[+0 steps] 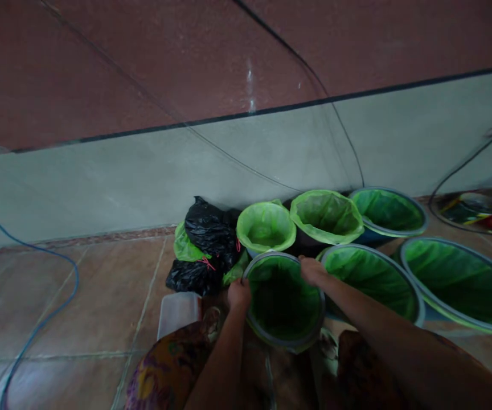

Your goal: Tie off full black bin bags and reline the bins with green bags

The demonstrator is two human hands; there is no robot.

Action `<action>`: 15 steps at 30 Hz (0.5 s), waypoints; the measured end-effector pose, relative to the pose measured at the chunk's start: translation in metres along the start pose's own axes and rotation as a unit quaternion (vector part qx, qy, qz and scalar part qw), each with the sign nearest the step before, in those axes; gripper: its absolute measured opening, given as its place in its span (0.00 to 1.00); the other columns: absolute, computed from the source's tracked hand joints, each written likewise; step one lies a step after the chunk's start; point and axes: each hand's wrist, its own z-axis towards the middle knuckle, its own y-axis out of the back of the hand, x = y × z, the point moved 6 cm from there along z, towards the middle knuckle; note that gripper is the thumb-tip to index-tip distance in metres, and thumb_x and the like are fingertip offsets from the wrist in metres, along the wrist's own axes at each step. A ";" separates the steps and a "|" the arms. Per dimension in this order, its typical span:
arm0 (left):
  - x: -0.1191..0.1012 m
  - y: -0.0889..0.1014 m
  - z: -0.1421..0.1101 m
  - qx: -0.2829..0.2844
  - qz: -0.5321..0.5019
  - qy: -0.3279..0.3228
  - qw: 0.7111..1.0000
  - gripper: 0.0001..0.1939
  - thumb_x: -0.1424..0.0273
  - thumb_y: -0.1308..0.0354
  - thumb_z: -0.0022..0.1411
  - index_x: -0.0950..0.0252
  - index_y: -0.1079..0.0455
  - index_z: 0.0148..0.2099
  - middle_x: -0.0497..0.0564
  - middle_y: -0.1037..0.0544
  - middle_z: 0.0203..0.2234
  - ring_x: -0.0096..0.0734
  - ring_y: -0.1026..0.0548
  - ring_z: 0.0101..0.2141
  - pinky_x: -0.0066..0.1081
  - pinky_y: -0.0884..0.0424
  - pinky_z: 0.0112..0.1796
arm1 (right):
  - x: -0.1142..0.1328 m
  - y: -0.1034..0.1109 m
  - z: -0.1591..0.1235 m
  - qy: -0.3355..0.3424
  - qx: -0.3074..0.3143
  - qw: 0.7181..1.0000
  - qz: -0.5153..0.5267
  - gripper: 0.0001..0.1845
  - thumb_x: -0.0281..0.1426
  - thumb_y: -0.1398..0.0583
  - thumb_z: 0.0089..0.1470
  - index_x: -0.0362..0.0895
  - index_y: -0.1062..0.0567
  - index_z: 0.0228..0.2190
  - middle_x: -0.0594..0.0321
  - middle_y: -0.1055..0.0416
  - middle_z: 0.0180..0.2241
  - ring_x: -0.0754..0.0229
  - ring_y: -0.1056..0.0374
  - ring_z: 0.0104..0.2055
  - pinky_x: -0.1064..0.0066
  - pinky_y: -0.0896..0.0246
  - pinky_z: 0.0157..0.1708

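Gripping the rim of a bin (283, 336) from two sides: left hand (239, 294) closed on the left edge, right hand (312, 270) closed on the far right edge, fingers curled over the grey ring that clamps a green liner (282, 299) inside. Bin on the tiled floor (79, 302) directly in front of the knees, lowest in the cluster, tilted slightly toward the camera. Beyond it, two smaller bins with loose lime liners folded over their rims, one (265, 226) just behind the held bin, another (326, 216) to its right and touching it. Further right, three ringed bins with green liners: one (389, 212) against the wall, one (372, 276) just beside the right forearm, one (459, 285) largest, at the right edge. Left of the cluster, black bags (209, 239) piled against the wall with a bit of lime bag (185, 247) and red ties showing. A pale lidded container (179, 312) just left of the left wrist, near patterned cloth (169, 364) over the lap. A blue cable (41, 319) curving over the floor at left, dark cables (344, 136) trailing down the grey wall (101, 176). Bright clutter at far right, too blurred to tell.
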 end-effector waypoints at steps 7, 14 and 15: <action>0.008 0.028 0.006 -0.093 -0.057 0.045 0.993 0.19 0.67 0.49 0.66 0.62 0.28 0.56 0.58 0.21 0.48 0.41 0.24 0.49 0.31 0.30 0.46 | 0.013 -0.019 -0.009 0.042 0.027 0.996 0.076 0.17 0.32 0.41 0.56 0.36 0.25 0.45 0.45 0.26 0.49 0.49 0.30 0.51 0.68 0.38 0.49; 0.029 0.021 -0.012 -0.075 -0.067 0.185 0.978 0.29 0.56 0.54 0.67 0.74 0.34 0.58 0.68 0.25 0.51 0.47 0.25 0.51 0.34 0.30 0.45 | 0.001 -0.027 0.003 -0.053 0.018 0.874 0.483 0.18 0.40 0.44 0.60 0.39 0.22 0.37 0.51 0.21 0.38 0.54 0.25 0.38 0.68 0.31 0.37; 0.029 0.017 -0.013 -0.061 -0.064 0.172 0.981 0.28 0.56 0.55 0.68 0.74 0.32 0.56 0.68 0.24 0.50 0.46 0.25 0.50 0.33 0.30 0.45 | -0.001 -0.030 0.005 -0.073 0.025 0.850 0.521 0.16 0.38 0.43 0.60 0.39 0.22 0.34 0.54 0.21 0.33 0.56 0.26 0.33 0.68 0.31 0.34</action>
